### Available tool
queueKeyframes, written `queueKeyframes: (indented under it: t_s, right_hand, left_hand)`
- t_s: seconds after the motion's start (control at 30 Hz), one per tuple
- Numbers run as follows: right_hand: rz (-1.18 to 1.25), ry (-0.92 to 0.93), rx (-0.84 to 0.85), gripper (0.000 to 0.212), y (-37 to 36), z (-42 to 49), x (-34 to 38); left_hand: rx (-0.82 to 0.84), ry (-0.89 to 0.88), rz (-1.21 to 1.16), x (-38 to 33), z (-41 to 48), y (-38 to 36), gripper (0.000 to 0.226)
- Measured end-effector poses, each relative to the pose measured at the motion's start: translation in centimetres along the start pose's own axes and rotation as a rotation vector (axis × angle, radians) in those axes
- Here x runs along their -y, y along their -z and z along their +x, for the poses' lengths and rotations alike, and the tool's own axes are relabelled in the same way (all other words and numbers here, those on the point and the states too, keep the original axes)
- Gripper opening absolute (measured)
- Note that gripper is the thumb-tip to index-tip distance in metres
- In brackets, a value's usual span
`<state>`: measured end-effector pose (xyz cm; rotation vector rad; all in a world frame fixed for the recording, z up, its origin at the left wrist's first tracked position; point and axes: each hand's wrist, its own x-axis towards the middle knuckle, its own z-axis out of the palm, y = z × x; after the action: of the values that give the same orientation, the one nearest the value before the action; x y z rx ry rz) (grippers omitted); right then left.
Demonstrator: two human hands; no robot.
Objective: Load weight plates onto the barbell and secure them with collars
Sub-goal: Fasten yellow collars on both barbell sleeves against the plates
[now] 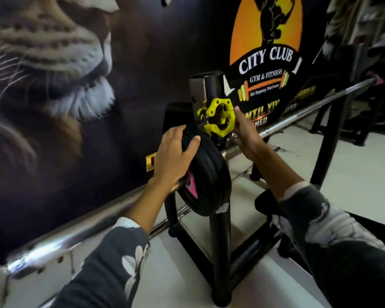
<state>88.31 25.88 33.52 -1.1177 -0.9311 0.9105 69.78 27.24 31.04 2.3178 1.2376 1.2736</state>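
A chrome barbell (pixel 302 112) runs from the upper right down to the lower left across a black rack. Black weight plates (pixel 211 174) with a pink mark sit on its near sleeve. My left hand (pixel 176 156) lies flat over the plates' top edge, fingers spread. A yellow clamp collar (pixel 218 120) is held above the plates at the bar; my right hand (pixel 247 132) grips its right side. Whether the collar is on the sleeve I cannot tell.
The black rack frame (pixel 220 252) stands on a pale floor with an upright (pixel 329 141) at the right. A wall with a lion mural (pixel 53 74) and a gym logo (pixel 265 58) is close behind. A chrome rail (pixel 65 236) runs along the lower left.
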Motion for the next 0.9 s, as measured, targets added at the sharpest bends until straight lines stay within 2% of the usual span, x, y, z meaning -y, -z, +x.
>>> queueKeyframes:
  t_s: [0.13,0.27,0.4,0.53,0.63,0.73,0.8,0.83,0.9]
  right_hand:
    - [0.291,-0.153,0.108,0.050,0.5,1.8,-0.4]
    - [0.198,-0.064,0.173,0.040,1.1,1.3,0.4]
    - [0.277,0.075,0.110,0.035,1.5,-1.0,3.0]
    - [0.341,0.121,0.074,0.036,2.1,-5.5,2.5]
    - [0.299,0.087,0.040,0.033,3.9,-9.4,-0.9]
    - [0.354,0.006,-0.049,0.036,5.7,-12.7,-3.6]
    - [0.389,-0.028,-0.073,0.034,6.4,-14.4,-4.8]
    - [0.398,-0.034,-0.067,0.030,6.5,-15.1,-5.4]
    - [0.428,-0.059,-0.047,0.026,6.1,-16.7,-6.6]
  left_hand:
    - [-0.018,-0.018,0.000,-0.9,-0.6,0.0,0.051]
    - [-0.026,-0.014,-0.006,-0.7,-0.5,0.2,0.059]
    - [-0.034,-0.014,0.016,-0.6,-0.5,0.1,0.053]
    - [-0.046,0.041,-0.050,-0.3,0.0,-0.2,0.057]
    - [-0.149,0.059,-0.105,-1.4,-1.3,-0.2,0.046]
    - [-0.328,-0.047,-0.143,-4.2,-6.2,-0.8,0.026]
    - [-0.343,-0.082,-0.284,-5.9,-10.6,-1.8,0.021]
    - [-0.323,-0.034,-0.356,-6.3,-12.6,-2.5,0.018]
    - [-0.254,0.196,-0.528,-6.8,-15.5,-3.3,0.019]
